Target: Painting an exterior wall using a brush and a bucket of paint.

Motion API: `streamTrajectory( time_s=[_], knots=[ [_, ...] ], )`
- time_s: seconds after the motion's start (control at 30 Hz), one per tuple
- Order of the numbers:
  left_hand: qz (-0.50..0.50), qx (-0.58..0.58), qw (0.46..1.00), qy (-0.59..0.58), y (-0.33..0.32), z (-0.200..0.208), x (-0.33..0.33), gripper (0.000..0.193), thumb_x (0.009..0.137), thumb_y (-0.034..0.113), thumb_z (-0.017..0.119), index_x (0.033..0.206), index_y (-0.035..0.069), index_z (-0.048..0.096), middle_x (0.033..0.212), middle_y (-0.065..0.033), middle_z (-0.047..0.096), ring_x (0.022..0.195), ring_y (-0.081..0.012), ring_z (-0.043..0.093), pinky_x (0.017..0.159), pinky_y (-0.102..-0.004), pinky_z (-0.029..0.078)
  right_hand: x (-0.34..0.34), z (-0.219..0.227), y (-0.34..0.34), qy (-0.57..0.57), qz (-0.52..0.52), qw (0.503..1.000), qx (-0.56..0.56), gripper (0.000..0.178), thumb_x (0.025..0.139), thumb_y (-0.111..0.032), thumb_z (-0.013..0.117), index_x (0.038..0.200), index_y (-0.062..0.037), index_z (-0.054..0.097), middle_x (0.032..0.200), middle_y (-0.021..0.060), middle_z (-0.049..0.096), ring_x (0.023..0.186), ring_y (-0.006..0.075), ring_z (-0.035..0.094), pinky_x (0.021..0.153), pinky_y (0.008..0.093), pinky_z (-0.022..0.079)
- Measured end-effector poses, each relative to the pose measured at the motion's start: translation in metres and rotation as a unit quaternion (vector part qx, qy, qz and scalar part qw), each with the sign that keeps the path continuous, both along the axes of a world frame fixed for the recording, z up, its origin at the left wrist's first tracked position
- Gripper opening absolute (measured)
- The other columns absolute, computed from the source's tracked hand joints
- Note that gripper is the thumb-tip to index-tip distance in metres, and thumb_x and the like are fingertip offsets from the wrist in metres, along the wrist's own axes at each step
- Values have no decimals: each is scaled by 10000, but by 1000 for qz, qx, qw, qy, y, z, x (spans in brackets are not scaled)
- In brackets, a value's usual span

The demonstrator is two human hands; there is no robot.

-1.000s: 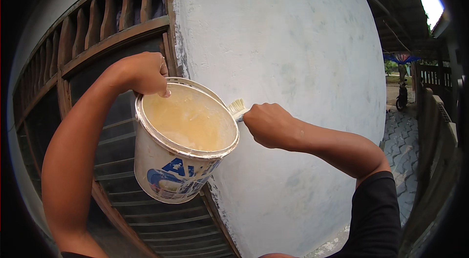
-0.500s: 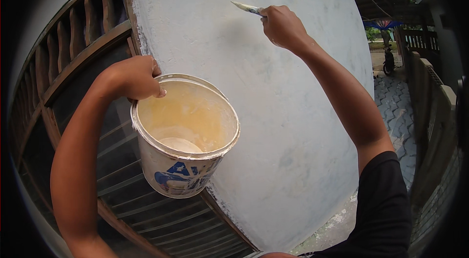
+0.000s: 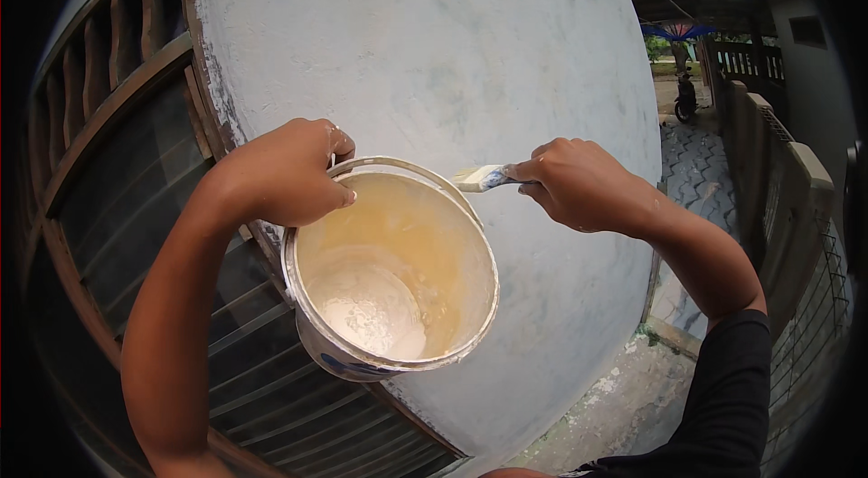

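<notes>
**Tilted bucket, loaded brush**

The left hand [image 3: 287, 172] clamped the paint bucket [image 3: 391, 268] rim, fingers curled. Right hand [image 3: 579, 181] fingers pinched the paintbrush [image 3: 481, 177] just beyond the rim. Paint could have dripped; a slipping grip might have dropped it.

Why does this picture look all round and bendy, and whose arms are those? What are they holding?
A person wears a camera on their head, looking down, so you see their own arms. Its wide lens bends straight lines. The left hand grips the rim of a paint bucket with a little pale paint at the bottom. The right hand holds a small paintbrush just above the bucket's edge. Behind is a whitish wall, with a wooden window frame to the left.
</notes>
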State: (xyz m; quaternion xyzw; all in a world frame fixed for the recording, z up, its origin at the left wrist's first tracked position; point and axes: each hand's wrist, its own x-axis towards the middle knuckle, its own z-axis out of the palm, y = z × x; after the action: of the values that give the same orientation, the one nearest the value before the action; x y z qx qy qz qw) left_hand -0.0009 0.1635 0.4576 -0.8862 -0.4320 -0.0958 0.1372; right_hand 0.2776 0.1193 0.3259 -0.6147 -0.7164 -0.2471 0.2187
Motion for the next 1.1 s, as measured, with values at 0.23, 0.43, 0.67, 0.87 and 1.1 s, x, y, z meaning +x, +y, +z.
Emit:
streamTrajectory(
  time_s=[0.23, 0.43, 0.67, 0.87, 1.1],
  knots=[
    [-69, 23, 997, -26, 25, -40, 45, 278, 818, 92, 721, 1027, -91, 704, 901, -291, 708, 842, -410, 714, 787, -441, 558, 65, 18, -53, -2, 56, 978, 201, 209, 920, -49, 719, 1113, 12, 772, 793, 226, 719, 619, 307, 679, 630, 416, 521],
    [-77, 63, 987, -123, -3, -53, 120, 187, 833, 56, 709, 914, -100, 645, 814, -271, 676, 755, -347, 682, 751, -420, 522, 132, 24, -96, -32, 157, 970, 181, 179, 892, -63, 759, 1056, 1, 788, 836, 169, 765, 715, 284, 731, 722, 335, 573],
    [-106, 167, 970, -139, -20, -81, 218, 160, 869, 7, 684, 974, -46, 576, 841, -254, 653, 775, -449, 609, 733, -463, 501, 187, 17, -130, -47, 226, 960, 160, 254, 798, -119, 817, 1032, -24, 791, 833, 149, 770, 645, 241, 722, 653, 336, 579],
    [-97, 224, 965, -101, -32, -92, 290, 165, 870, -18, 659, 1015, 10, 586, 886, -200, 678, 821, -454, 638, 702, -509, 506, 202, 5, -105, -178, 64, 981, -38, 121, 802, -19, 742, 918, 4, 766, 720, 150, 721, 632, 283, 720, 572, 378, 561],
    [-135, 263, 953, -66, -40, -95, 332, 192, 836, -33, 622, 1019, 25, 617, 898, -173, 706, 802, -417, 670, 656, -492, 535, 220, -27, -64, -209, 105, 971, -41, 48, 768, 14, 695, 745, -6, 732, 708, 140, 709, 668, 305, 730, 604, 393, 589]
  ],
)
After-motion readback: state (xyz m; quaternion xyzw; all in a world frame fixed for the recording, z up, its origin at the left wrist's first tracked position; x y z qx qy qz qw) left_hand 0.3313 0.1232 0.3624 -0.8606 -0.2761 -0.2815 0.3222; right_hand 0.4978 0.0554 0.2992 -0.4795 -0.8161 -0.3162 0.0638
